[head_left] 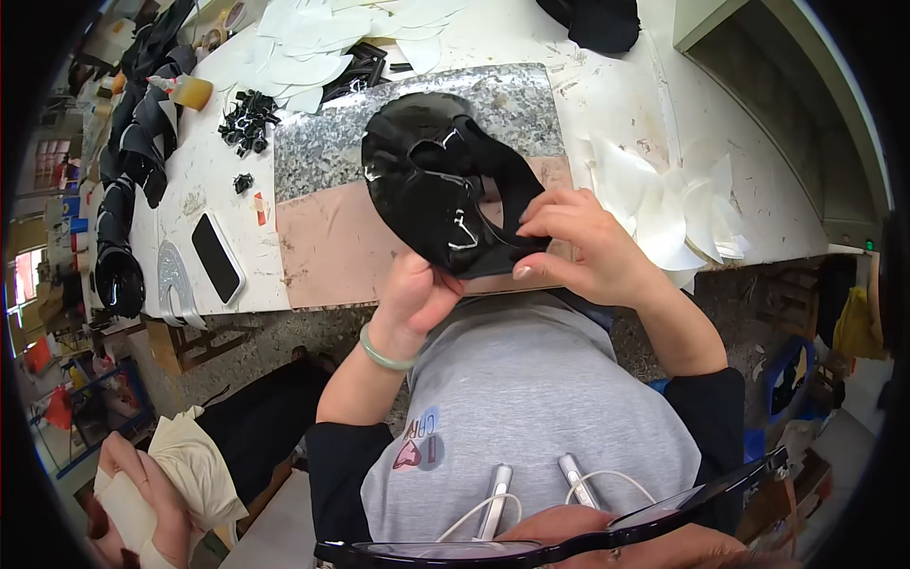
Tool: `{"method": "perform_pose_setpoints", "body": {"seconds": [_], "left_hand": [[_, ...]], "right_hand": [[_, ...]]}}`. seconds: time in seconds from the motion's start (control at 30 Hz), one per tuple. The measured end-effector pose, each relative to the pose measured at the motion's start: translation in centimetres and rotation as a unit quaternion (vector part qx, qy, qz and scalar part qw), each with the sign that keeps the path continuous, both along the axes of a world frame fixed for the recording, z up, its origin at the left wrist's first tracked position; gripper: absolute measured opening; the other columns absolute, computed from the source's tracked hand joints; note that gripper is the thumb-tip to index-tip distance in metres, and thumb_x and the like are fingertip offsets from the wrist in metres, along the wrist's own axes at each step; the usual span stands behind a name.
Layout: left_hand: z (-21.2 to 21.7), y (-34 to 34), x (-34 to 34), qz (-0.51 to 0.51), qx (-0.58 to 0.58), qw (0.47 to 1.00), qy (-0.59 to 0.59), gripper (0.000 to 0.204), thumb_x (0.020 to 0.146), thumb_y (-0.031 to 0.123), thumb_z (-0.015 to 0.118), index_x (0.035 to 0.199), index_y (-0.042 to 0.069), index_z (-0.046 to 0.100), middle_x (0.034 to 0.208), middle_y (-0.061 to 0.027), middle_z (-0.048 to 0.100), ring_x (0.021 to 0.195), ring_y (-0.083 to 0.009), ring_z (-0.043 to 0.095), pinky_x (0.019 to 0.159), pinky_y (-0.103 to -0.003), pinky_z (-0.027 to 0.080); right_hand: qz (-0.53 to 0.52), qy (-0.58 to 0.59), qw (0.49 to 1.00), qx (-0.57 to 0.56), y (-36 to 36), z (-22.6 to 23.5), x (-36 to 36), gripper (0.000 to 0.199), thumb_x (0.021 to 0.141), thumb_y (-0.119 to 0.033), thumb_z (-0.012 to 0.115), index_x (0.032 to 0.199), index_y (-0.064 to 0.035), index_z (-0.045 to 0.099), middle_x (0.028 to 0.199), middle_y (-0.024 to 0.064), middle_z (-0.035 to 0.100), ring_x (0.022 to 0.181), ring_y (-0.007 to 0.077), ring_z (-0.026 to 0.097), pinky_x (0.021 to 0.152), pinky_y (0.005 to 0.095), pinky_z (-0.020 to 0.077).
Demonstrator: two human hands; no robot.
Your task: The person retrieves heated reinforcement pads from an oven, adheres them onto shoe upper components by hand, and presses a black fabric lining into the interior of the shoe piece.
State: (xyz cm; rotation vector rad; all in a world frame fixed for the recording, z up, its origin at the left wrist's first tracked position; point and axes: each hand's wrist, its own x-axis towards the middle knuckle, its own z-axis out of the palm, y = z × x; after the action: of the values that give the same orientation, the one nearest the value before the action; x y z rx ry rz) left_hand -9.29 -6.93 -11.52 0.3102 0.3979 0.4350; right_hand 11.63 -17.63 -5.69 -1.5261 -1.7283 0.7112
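Note:
A glossy black patent shoe upper [403,204], curved and with an opening on its right side, is held over the front of the worktable. My left hand [424,292] grips its lower edge from below, with the fingertips partly hidden beneath it. At the opening's right end, my right hand [576,242] pinches the matt black edge between thumb and fingers. Under the upper lie a pinkish-brown mat [327,251] and a grey speckled slab [318,152].
Small black pieces [248,121] are heaped left of the slab, near pale cut sheets [322,38]. A phone [218,258] lies front left, beside stacked black uppers [118,247]. White cut pieces [654,204] lie on the right. Another person [180,465] sits at lower left.

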Motion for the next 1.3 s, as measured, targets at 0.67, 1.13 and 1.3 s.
{"method": "perform_pose_setpoints", "body": {"seconds": [0.67, 1.13, 1.3], "left_hand": [[1.4, -0.6, 2.8, -0.063, 0.061, 0.986, 0.138, 0.034, 0.088, 0.005, 0.062, 0.121, 0.002, 0.052, 0.113, -0.0080, 0.059, 0.103, -0.0163, 0.059, 0.087, -0.029, 0.051], [2.8, 1.7, 2.2, -0.022, 0.200, 0.976, 0.084, 0.029, 0.089, 0.009, 0.062, 0.116, 0.001, 0.055, 0.102, -0.0081, 0.063, 0.086, -0.0155, 0.064, 0.078, -0.030, 0.054], [1.7, 0.6, 1.7, 0.007, 0.209, 0.968, 0.142, 0.031, 0.090, 0.006, 0.058, 0.120, 0.003, 0.053, 0.114, -0.0084, 0.059, 0.102, -0.0189, 0.061, 0.089, -0.032, 0.052]], "right_hand": [[-0.032, 0.011, 0.999, 0.010, 0.8, 3.1, -0.8, 0.026, 0.072, -0.017, 0.078, 0.080, -0.0098, 0.055, 0.088, 0.0009, 0.063, 0.084, 0.0179, 0.058, 0.082, 0.0332, 0.0355], [0.075, 0.289, 0.952, -0.069, 0.6, 2.9, -0.5, 0.045, 0.076, -0.015, 0.077, 0.113, -0.0011, 0.055, 0.094, 0.0080, 0.060, 0.084, 0.0172, 0.057, 0.077, 0.0310, 0.0442], [0.041, 0.018, 0.997, 0.067, 0.3, 1.6, -1.6, 0.029, 0.069, -0.011, 0.076, 0.095, -0.0065, 0.064, 0.081, 0.0029, 0.060, 0.072, 0.0196, 0.056, 0.072, 0.0330, 0.0393]]}}
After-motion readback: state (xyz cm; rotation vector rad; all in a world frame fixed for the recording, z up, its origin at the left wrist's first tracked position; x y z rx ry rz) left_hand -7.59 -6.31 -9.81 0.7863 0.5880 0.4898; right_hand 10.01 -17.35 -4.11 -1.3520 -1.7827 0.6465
